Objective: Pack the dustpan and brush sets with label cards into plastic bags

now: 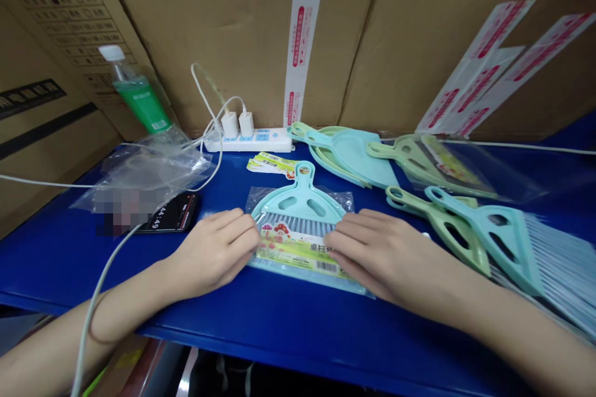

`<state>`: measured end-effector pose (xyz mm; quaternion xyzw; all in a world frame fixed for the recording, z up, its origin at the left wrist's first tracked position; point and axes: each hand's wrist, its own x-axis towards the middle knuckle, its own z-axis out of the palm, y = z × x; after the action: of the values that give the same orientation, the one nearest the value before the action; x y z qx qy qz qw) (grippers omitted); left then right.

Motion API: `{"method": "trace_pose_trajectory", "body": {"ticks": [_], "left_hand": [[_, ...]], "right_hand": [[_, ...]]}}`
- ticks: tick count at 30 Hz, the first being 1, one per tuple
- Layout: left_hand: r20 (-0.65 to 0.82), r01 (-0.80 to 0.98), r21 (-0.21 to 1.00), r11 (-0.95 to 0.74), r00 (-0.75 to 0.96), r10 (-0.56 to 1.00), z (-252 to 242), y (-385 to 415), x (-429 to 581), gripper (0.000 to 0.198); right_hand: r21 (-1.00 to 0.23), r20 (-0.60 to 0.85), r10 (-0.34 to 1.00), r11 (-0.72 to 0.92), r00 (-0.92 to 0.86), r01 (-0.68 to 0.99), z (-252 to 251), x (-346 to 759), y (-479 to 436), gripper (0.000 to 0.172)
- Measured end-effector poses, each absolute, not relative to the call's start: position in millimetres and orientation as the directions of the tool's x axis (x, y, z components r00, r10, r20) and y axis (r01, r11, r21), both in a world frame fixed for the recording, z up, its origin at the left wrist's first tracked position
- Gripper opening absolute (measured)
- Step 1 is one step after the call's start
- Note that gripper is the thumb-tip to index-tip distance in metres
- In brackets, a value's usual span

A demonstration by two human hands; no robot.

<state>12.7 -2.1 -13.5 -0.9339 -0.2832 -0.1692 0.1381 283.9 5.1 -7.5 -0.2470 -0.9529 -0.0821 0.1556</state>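
Observation:
A teal mini dustpan-and-brush set in a clear plastic bag (300, 223) lies flat in the middle of the blue table (288, 322), with a printed paper card showing through the bag's lower half. My left hand (216, 251) rests on the bag's left edge, fingers together and pressing down. My right hand (377, 251) lies on the bag's right edge, fingers pointing left and pressed onto the card. Both hands pin the bag to the table.
Loose teal and green dustpans (344, 152) and brushes (493, 236) lie at the right. A white power strip (249, 139) with chargers, a green-labelled bottle (137, 96), clear bags (149, 170) and a phone (170, 214) sit at the back left. Cardboard boxes (223, 18) wall the back.

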Motion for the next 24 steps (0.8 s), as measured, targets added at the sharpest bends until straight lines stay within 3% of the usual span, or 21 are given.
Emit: {"method": "trace_pose_trajectory", "body": {"ticks": [5, 15, 24], "left_hand": [[0.278, 0.505, -0.164, -0.847, 0.848, 0.452, -19, -2, 17, 0.029], [0.222, 0.543, -0.177, -0.821, 0.835, 0.504, -18, -4, 21, 0.026], [0.28, 0.599, -0.069, -0.798, 0.779, 0.561, -8, -1, 12, 0.031]], "right_hand": [[0.098, 0.31, 0.411, 0.883, -0.858, 0.458, -20, 276, 2, 0.024], [0.105, 0.309, 0.439, 0.866, -0.844, 0.489, -24, 274, 3, 0.021], [-0.062, 0.227, 0.519, 0.852, -0.824, 0.52, -8, 290, 4, 0.03]]}}
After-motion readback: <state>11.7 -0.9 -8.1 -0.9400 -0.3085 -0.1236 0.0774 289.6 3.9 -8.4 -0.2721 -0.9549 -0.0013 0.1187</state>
